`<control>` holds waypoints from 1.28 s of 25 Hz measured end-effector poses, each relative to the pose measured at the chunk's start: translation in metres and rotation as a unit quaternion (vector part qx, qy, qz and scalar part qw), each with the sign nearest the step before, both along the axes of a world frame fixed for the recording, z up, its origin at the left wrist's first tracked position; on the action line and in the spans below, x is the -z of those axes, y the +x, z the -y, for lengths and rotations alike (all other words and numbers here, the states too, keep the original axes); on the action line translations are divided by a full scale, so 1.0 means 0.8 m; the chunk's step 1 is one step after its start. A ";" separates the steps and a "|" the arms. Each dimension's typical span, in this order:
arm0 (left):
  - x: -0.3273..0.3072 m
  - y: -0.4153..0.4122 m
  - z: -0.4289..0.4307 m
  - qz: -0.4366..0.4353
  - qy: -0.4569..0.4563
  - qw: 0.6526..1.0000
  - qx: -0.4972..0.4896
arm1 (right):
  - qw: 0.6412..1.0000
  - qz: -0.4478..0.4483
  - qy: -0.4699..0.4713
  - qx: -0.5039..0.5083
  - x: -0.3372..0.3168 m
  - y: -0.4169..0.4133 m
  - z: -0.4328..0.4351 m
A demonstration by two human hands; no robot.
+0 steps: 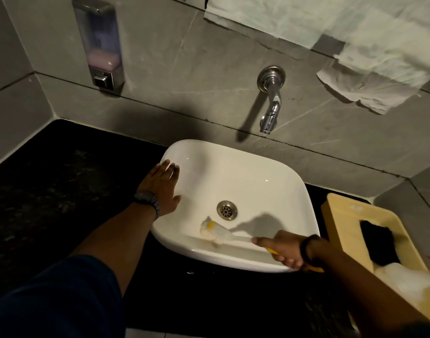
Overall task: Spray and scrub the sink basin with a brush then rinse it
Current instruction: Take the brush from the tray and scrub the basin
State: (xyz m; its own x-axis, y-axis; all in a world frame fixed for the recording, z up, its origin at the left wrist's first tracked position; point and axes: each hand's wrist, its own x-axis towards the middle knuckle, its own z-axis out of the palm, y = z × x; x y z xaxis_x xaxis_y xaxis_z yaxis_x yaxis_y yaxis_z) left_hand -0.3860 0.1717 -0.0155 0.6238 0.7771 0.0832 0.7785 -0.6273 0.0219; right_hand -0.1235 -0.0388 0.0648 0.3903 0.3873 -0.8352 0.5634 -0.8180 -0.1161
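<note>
A white sink basin sits on a dark speckled table, close to the table's back edge where it meets the grey tiled wall. A round metal drain lies in the basin floor, toward the near side.

The right hand is at the basin's near right rim, its grip closed around the yellow end of a scrubbing brush. The brush has a white shaft and a white bristle head with a yellow band; the head lies low against the inside of the basin's near wall, just in front of the drain and slightly left of it. A dark band circles the right wrist.

The left hand rests flat on the basin's left rim, fingers spread and holding nothing, its grip wide. A wristwatch is on that wrist, and a dark blue sleeve covers the upper arm.

A chrome tap juts from the wall above the basin's back right part. A soap dispenser is mounted on the wall to the left, with pale liquid low in it. Crumpled paper covers the top right of the wall. At the table's right edge stands a cream tray holding a black object.
</note>
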 end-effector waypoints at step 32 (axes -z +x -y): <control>0.002 0.001 0.002 0.046 -0.019 0.999 -0.006 | 0.961 0.234 0.147 -0.001 0.020 0.021 -0.039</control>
